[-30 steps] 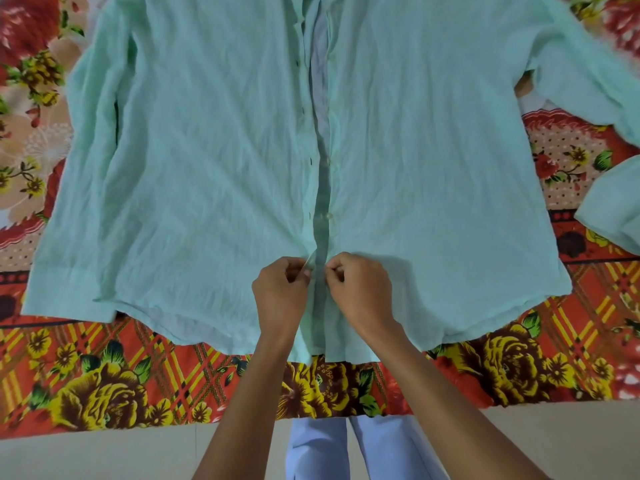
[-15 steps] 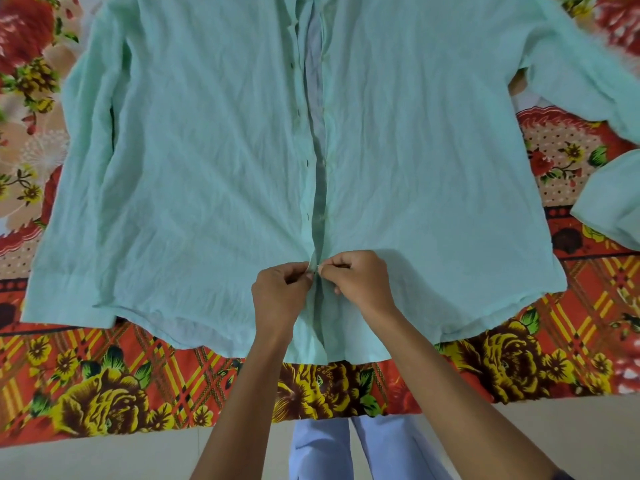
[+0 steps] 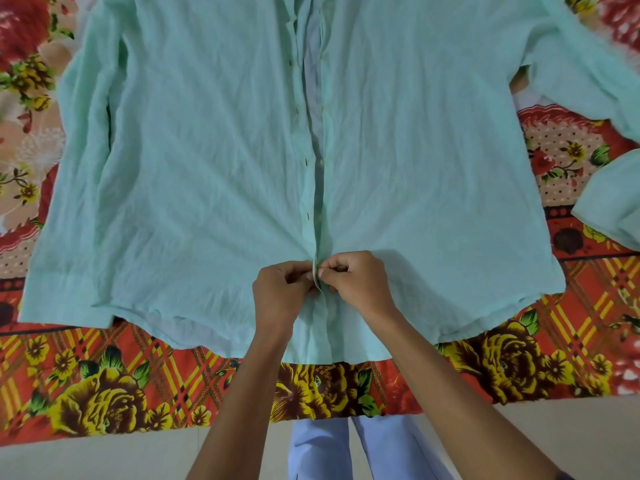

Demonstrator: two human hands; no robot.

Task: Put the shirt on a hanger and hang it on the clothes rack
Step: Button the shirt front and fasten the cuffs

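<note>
We have the shirt spread flat, front up, on the floral sheet, its left sleeve lying along the body and its hem toward us. Laid out like this, the front edges line up along the placket, which we judge makes buttoning easier before any hanger goes in.

At the middle, low on the placket, our left hand pinches the left front edge, fingers curled on the cloth. Just beside it, almost touching, our right hand pinches the right front edge the same way. Both meet at one spot, so we judge we are working a low button; the button itself is hidden under our fingers. Above our hands the fronts gape a little, showing the paler inside.

The shirt reaches away from our hands on every side; a short stretch of hem lies below them. To the far right, the other sleeve folds back. No hanger or rack is in view.
</note>
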